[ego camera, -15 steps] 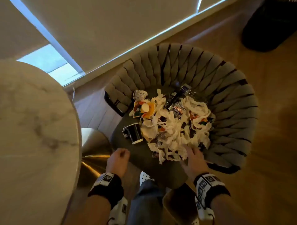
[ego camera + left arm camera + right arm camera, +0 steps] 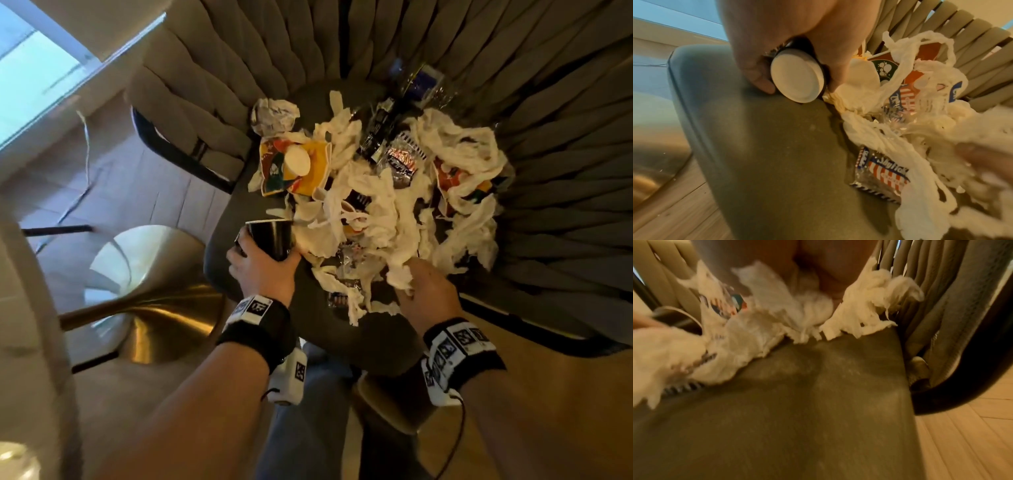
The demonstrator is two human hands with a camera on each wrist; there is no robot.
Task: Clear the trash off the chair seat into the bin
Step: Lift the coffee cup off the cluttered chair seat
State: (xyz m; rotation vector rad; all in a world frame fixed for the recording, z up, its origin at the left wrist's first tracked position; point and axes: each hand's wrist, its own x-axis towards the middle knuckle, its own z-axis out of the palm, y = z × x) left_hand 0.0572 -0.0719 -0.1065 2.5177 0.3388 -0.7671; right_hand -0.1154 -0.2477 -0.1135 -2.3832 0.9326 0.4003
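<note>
Both forearms reach forward over the front edge of the chair seat (image 2: pixel 383 339). The left hand (image 2: pixel 265 270) has fingers and thumb curled round a black paper cup (image 2: pixel 272 240) lying on the seat's left side. The right hand (image 2: pixel 426 291) is closed into the near edge of the shredded white tissue (image 2: pixel 394 212), gripping a clump. Wrappers (image 2: pixel 399 162) lie farther back.

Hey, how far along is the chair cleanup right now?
Barely started: nothing looks binned yet. The left hand grips the black paper cup; the right hand is gathering shredded white tissue. The tissue pile, candy wrappers, crumpled paper ball and colourful paper plate remain on the chair seat.
</note>
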